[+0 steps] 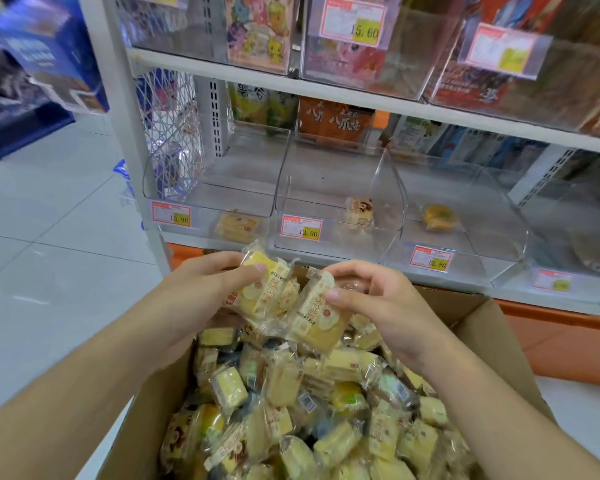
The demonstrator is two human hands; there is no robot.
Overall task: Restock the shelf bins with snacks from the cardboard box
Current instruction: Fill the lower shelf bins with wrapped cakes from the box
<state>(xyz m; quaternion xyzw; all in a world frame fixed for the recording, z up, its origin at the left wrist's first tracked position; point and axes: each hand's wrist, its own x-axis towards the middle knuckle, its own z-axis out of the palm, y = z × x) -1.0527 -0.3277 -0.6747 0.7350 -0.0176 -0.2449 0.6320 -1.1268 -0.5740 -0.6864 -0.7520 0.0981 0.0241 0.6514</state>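
Note:
An open cardboard box (492,327) in front of me is full of several wrapped yellow snack cakes (284,410). My left hand (201,292) grips wrapped yellow cakes (262,289) above the box. My right hand (381,303) pinches another wrapped cake (321,318) beside them. Behind the hands, three clear shelf bins stand in a row: the left bin (174,202) holds one yellow packet (236,225), the middle bin (291,188) one small packet (359,211), the right bin (499,209) one round orange-yellow cake (439,216).
Price tags (171,214) are fixed on the bin fronts. The upper shelf (291,84) carries clear bins of colourful packs. A white shelf post (132,140) stands at the left, with tiled floor (49,220) and a blue display (32,74) beyond. An orange shelf base (561,337) lies right of the box.

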